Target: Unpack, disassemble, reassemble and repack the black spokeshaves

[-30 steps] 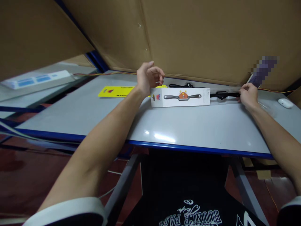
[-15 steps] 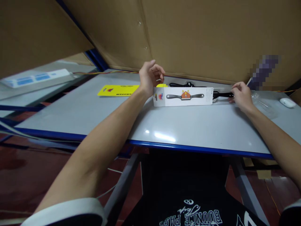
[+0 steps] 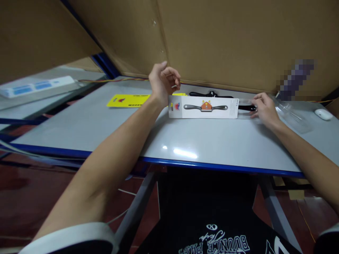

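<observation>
Pinching clear tray (image 3: 245,113) with fingers of right hand (image 3: 267,111), right of frame centre, with left hand (image 3: 160,84) loosely curled, empty, best to push level into white sleeve (image 3: 203,108).

Gray table (image 3: 225,144) carrying yellow card (image 3: 127,101), black tool (image 3: 197,94) lying toward back, clear plastic packaging (image 3: 298,119) resting near 1 white object (image 3: 323,114)
</observation>
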The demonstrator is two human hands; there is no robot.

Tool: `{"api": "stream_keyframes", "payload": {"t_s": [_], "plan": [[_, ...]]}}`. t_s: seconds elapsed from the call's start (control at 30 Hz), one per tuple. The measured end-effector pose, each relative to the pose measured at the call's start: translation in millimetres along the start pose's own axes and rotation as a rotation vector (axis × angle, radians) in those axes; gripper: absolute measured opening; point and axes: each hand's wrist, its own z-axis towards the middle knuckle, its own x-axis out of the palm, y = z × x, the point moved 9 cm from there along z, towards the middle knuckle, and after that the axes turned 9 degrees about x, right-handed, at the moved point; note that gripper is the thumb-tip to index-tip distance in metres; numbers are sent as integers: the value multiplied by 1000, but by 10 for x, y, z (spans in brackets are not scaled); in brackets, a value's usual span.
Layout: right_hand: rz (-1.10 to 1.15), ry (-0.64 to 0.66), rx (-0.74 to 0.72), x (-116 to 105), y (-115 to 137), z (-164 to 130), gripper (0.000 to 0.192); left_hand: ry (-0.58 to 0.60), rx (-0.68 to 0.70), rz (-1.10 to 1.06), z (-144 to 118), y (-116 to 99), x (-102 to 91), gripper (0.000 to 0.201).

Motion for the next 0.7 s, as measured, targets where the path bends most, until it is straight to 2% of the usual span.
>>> {"api": "stream_keyframes", "payload": {"t_s": [0.1, 0.23, 0.43, 0.57, 0.7], "plan": [[5, 48, -13, 96, 39, -93, 24, 31, -5, 22, -37, 61, 84, 48], [-13, 154, -46, 245, 109, -236, 29, 138, 19, 88, -113, 117, 276, 48], [-237, 177, -267, 315, 351, -436, 36, 224, 73, 129, -231, 63, 495, 49], [-311, 206, -310, 336, 399, -484, 37, 211, 78, 109, -242, 53, 517, 47], [-273, 260, -312, 354, 389, -461, 34, 179, 96, 62, -231, 50, 508, 43]]}}
